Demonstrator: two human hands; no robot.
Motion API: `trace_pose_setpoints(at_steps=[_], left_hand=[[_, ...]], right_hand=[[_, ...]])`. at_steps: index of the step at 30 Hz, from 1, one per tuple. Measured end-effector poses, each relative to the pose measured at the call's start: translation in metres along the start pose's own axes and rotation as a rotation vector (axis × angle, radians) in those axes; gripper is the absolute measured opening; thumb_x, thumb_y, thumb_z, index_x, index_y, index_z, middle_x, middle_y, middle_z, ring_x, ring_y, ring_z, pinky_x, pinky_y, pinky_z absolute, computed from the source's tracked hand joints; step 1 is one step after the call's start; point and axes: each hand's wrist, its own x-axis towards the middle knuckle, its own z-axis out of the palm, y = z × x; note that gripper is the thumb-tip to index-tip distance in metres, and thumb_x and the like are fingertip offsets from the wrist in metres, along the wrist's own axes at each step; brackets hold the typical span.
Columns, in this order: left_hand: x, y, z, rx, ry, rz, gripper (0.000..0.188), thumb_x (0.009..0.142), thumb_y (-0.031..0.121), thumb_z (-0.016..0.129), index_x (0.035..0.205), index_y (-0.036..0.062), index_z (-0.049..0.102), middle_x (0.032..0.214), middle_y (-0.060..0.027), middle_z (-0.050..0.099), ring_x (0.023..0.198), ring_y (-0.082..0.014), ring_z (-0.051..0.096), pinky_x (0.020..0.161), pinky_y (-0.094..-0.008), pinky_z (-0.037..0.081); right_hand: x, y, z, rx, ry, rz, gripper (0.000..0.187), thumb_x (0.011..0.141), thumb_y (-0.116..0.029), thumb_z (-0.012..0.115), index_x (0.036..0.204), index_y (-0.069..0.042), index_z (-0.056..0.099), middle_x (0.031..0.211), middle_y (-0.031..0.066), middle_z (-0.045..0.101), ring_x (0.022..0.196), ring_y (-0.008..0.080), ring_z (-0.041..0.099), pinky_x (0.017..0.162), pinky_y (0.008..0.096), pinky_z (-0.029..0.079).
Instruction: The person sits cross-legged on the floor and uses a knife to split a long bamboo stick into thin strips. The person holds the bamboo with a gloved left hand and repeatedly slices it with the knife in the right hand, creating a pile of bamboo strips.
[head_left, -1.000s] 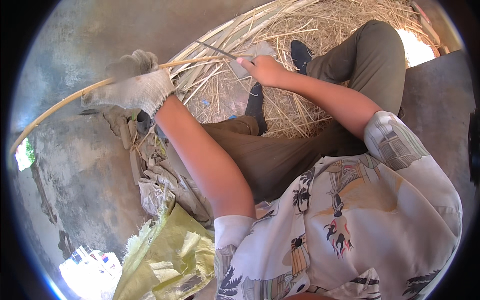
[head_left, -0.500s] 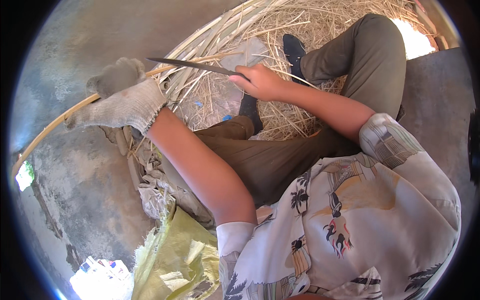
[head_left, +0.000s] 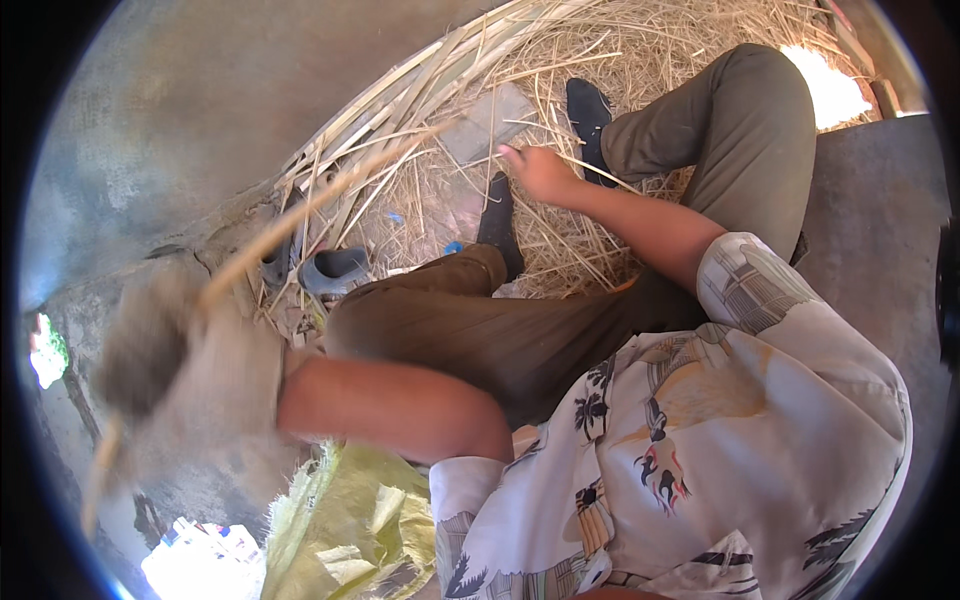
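My left hand (head_left: 200, 370) wears a thick knitted glove, smeared by motion. It is closed round a long, narrow bamboo strip (head_left: 290, 222), which slants from the lower left past the glove toward the straw at the upper right. My right hand (head_left: 545, 174), bare, is curled into a fist above the straw near my feet. The knife seen in it earlier hardly shows now; only a dark sliver by the fingertips is visible, and the blade's direction is unclear.
Several split strips (head_left: 400, 85) lie along the wall's foot. Loose straw and shavings (head_left: 570, 235) cover the floor around a flat stone (head_left: 490, 120). Dark shoes (head_left: 333, 270) stand beside my knee, and a yellow woven sack (head_left: 370, 515) lies at lower left.
My left hand has swung down and toward me with the strip, uncovering the shoes. My right hand has shifted slightly right; the knife blade, plainly visible before, barely shows.
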Motion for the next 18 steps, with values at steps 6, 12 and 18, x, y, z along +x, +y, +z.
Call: trace_pose_setpoints(at_steps=[6,12,18], left_hand=[[-0.065,0.109,-0.055,0.442,0.188,0.329,0.049,0.094,0.061,0.033,0.074,0.0179,0.043,0.067,0.0042,0.037,0.058,-0.007,0.037,0.052,-0.0239,0.034],[-0.095,0.142,-0.069,0.614,0.215,0.445,0.039,0.096,0.049,0.03,0.075,0.0175,0.038,0.068,0.0047,0.031,0.057,-0.0071,0.033,0.052,-0.0237,0.03],[-0.111,0.156,-0.075,0.714,0.237,0.505,0.03,0.098,0.037,0.028,0.075,0.0171,0.032,0.068,0.0052,0.026,0.056,-0.0073,0.029,0.052,-0.0234,0.026]], right_hand=[[-0.003,-0.06,0.007,0.057,-0.056,-0.066,0.057,0.101,-0.05,0.045,0.097,0.004,0.065,0.063,0.023,0.06,0.06,0.0391,0.062,0.061,0.0457,0.05],[-0.011,-0.033,-0.005,0.095,-0.006,0.006,0.067,0.101,-0.058,0.038,0.093,0.003,0.066,0.06,0.018,0.061,0.06,0.0356,0.064,0.063,0.048,0.051],[-0.022,-0.098,-0.016,-0.018,-0.124,-0.098,0.068,0.101,-0.059,0.037,0.094,0.002,0.067,0.061,0.0197,0.062,0.061,0.0367,0.065,0.063,0.0478,0.052]])
